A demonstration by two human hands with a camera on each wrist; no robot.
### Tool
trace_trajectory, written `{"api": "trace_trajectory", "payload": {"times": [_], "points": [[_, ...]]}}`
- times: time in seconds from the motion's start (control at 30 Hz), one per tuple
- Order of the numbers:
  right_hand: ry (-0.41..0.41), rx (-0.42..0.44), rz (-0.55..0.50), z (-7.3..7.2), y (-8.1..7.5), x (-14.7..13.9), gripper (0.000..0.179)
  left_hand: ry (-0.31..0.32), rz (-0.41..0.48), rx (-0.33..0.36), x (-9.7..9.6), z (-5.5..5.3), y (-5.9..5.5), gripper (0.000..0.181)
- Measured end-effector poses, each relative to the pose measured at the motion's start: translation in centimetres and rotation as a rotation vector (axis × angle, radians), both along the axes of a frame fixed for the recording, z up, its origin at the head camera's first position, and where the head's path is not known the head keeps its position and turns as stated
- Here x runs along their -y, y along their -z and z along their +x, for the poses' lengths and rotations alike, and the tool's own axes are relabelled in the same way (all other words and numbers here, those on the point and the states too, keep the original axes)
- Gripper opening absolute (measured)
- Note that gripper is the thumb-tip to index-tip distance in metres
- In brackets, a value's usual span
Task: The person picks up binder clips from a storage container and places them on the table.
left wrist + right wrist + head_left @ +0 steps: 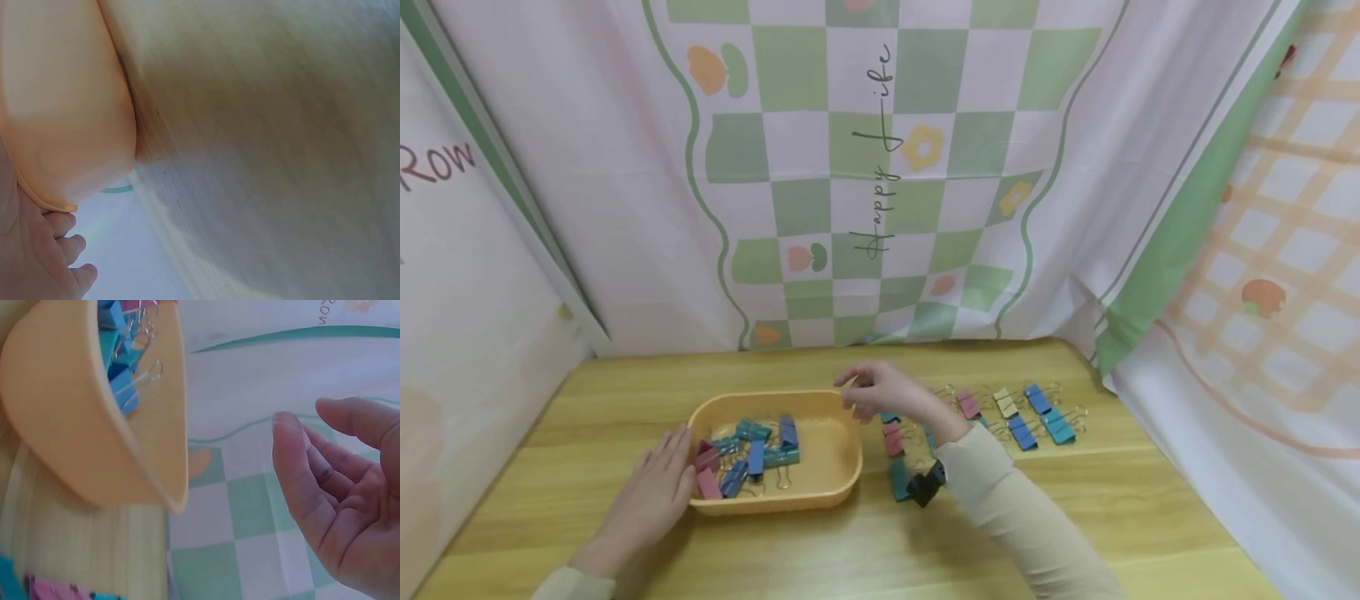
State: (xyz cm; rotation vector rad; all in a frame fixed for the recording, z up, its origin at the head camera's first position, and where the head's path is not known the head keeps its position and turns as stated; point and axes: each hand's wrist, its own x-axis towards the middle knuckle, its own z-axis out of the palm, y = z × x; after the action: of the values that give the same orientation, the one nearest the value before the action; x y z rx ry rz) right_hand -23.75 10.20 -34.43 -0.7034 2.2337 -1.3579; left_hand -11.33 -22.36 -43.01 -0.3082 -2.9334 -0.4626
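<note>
An orange-yellow plastic basket (820, 479) holds several binder clips in blue, teal and pink, among them a blue clip (124, 391) near its wall in the right wrist view. My left hand (651, 492) rests against the basket's left end, fingers straight along the rim; the left wrist view shows its fingertips (74, 247) beside the rim. Over the basket's right end hovers my right hand (880, 390), thumb and fingers apart with nothing between them. To its right, binder clips lie in rows on the table, including a pink clip (967, 404) and a teal clip (1058, 427).
The wooden table (775, 558) ends at a hanging curtain (865, 208) with green checks, and more cloth hangs at both sides. A small black device (927, 483) sits at the right wrist, overlapping a teal clip (899, 482) in the head view.
</note>
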Motion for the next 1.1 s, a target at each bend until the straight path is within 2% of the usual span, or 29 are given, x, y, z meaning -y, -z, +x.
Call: {"api": "trace_trajectory", "payload": {"times": [0.3,0.63,1.1], "points": [[-0.059,0.030,-0.025,0.3,0.8,3.0,0.026,0.001,0.014,0.018,0.2,0.0,0.2,0.054],[-0.066,0.062,-0.020,0.8,2.7,6.0,0.024,0.000,0.018,0.018,0.2,0.0,0.3,0.054],[-0.057,0.104,-0.011,0.9,5.1,8.3,0.023,0.002,0.003,0.014,0.2,-0.2,0.4,0.054]]}}
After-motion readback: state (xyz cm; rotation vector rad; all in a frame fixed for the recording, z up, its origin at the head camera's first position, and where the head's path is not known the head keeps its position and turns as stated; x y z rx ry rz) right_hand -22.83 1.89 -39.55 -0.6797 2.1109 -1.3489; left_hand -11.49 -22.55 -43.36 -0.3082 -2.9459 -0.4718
